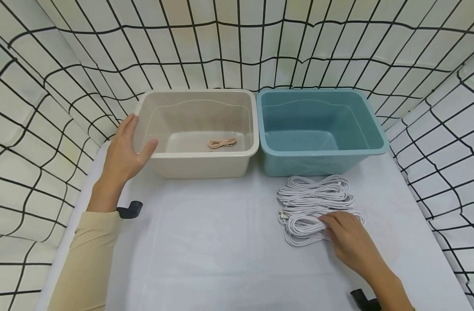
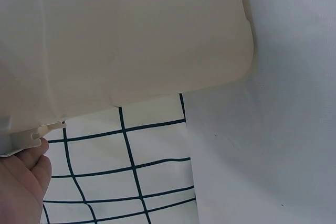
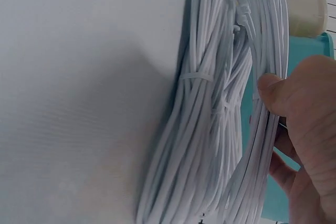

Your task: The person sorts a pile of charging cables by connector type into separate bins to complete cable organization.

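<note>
Currently the right hand (image 1: pixel 349 239) pinches a white cable (image 1: pixel 302 229) between thumb and fingers, at the pile (image 1: pixel 314 190) in front of the blue bin (image 1: pixel 299 164), while the left hand (image 1: pixel 124 157), thumb spread wide, touches the beige bin's rim (image 1: pixel 198 154).

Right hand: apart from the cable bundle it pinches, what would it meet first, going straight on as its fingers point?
Most likely the other cables, lying just beyond the pinched bundle; depth is unclear, so the right hand might pass above them.
</note>
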### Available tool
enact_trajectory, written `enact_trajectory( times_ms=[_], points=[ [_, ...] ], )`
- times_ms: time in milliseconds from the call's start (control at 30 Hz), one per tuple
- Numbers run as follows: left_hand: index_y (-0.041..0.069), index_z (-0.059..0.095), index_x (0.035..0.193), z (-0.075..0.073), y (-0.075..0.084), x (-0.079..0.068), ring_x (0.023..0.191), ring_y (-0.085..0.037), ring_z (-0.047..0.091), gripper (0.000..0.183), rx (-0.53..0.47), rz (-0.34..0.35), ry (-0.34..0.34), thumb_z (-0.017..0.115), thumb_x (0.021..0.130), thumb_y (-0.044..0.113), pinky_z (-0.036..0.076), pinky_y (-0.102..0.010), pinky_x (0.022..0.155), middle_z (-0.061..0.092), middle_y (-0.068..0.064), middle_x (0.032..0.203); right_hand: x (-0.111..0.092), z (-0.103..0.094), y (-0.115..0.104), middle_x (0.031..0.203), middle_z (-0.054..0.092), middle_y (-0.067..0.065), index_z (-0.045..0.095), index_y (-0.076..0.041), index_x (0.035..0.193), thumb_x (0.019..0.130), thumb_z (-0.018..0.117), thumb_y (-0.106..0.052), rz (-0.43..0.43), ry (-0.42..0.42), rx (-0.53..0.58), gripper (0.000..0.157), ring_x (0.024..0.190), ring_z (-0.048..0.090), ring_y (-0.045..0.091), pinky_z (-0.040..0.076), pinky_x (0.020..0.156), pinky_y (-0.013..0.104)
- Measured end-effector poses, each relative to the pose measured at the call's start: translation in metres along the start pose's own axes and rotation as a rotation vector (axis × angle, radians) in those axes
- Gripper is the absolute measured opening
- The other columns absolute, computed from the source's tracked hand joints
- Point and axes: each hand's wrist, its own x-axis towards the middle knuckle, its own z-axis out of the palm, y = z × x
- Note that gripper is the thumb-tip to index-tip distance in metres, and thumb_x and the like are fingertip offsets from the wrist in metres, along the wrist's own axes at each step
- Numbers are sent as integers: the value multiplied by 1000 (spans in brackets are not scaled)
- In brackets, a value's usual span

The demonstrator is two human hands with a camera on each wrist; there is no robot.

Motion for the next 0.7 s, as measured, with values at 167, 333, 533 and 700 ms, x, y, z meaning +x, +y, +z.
enact_trajectory(
  times_ms=[167, 333, 533, 700],
  points=[
    [3, 30, 166, 1, 0, 0, 151, -51, 36, 86, 9, -4, 0, 58, 98, 47, 34, -75, 114, 26, -16, 173, 2, -8, -1, 112, 69, 12, 69, 1, 121, 102, 60, -8, 11, -23, 23, 23, 107, 64, 34, 50, 94, 51],
    [3, 31, 166, 2, -1, 0, 150, -51, 38, 86, 3, -6, 6, 60, 97, 47, 36, -74, 114, 27, -15, 173, 7, -14, -1, 112, 69, 13, 69, 1, 120, 115, 38, -28, 7, -5, 28, 43, 107, 64, 34, 49, 94, 51],
    [3, 31, 166, 2, -2, 0, 151, -50, 37, 86, 4, 0, 10, 60, 97, 46, 35, -73, 114, 27, -16, 173, 17, -22, 1, 114, 69, 14, 69, 1, 121, 105, 58, -11, -11, 9, 41, 23, 109, 64, 35, 49, 96, 51],
    [3, 31, 166, 1, -1, 1, 151, -50, 37, 86, -7, 1, 8, 60, 97, 46, 35, -74, 114, 27, -15, 173, 27, -30, 2, 113, 70, 14, 70, 2, 120, 78, 78, 11, -21, 8, 33, 44, 109, 64, 35, 49, 96, 51]
  ],
)
